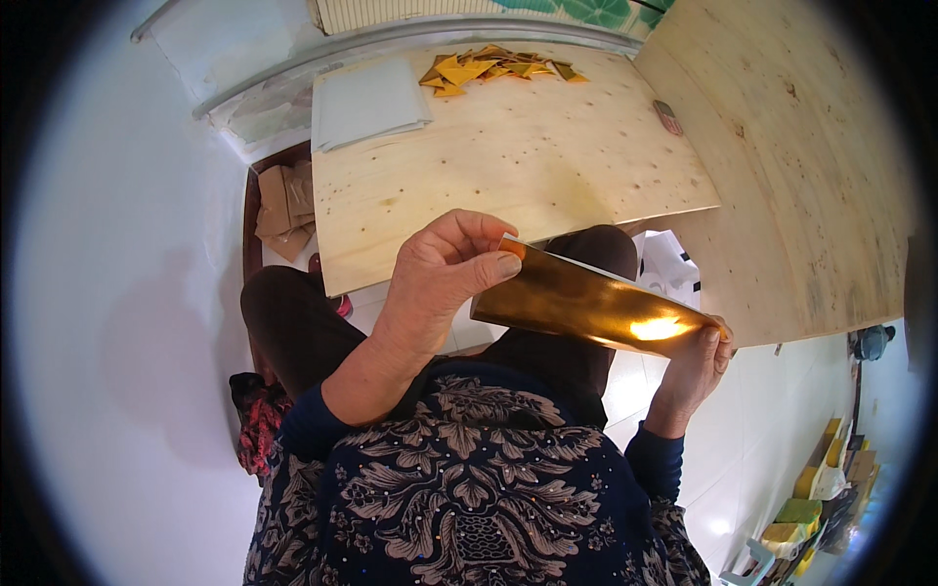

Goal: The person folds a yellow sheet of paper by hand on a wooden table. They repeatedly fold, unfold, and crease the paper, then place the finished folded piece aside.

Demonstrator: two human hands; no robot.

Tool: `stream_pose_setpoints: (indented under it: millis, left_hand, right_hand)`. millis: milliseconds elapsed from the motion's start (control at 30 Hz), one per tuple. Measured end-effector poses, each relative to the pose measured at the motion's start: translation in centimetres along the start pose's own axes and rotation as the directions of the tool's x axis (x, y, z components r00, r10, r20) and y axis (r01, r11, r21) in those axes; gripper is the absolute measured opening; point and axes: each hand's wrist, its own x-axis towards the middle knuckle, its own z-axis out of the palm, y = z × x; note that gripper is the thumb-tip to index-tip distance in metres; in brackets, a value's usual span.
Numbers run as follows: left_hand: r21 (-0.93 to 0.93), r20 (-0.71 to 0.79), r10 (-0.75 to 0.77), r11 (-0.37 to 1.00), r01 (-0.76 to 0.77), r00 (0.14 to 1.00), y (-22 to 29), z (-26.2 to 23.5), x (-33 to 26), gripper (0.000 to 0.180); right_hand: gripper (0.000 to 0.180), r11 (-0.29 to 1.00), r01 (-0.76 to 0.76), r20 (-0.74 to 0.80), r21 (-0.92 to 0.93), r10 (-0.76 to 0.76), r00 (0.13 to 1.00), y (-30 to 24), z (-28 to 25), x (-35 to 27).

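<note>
I'm sitting in what looks like a plain room in a home, used as a small handcraft workspace. Bare white wall (pixel 117 254) and glossy white floor tiles (pixel 728 479) suggest a house; the broad, knotty, pale plywood tabletop (pixel 518 146), with its heap of flat, pointed gold pieces (pixel 464 70) and stack of pale rectangular sheets (pixel 366 103), suggests craft work, as does the shiny gold sheet (pixel 586 295) I hold.

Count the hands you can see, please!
2: the left hand holds the left end of the gold sheet, and the right hand holds its right end.
</note>
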Motion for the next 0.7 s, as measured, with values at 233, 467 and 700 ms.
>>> stream_pose_setpoints:
  millis: [233, 467, 700]
  left_hand:
    - [0.000, 0.004, 0.006, 1.000, -0.006, 1.000, -0.35, -0.34, 0.31, 0.016]
    - [0.021, -0.070, 0.028, 0.999, -0.026, 0.997, -0.25, -0.16, 0.68, 0.013]
    - [0.035, -0.054, 0.051, 0.998, -0.049, 0.997, -0.21, -0.56, 0.76, 0.013]
  right_hand:
    - [0.020, 1.000, -0.016, -0.003, 0.021, 0.017, 1.000, -0.13, 0.28, -0.06]
    - [0.020, 1.000, -0.012, 0.014, 0.021, 0.012, 1.000, -0.02, 0.52, 0.24]
    - [0.019, 0.998, -0.028, 0.016, 0.058, 0.027, 1.000, 0.06, 0.59, 0.25]
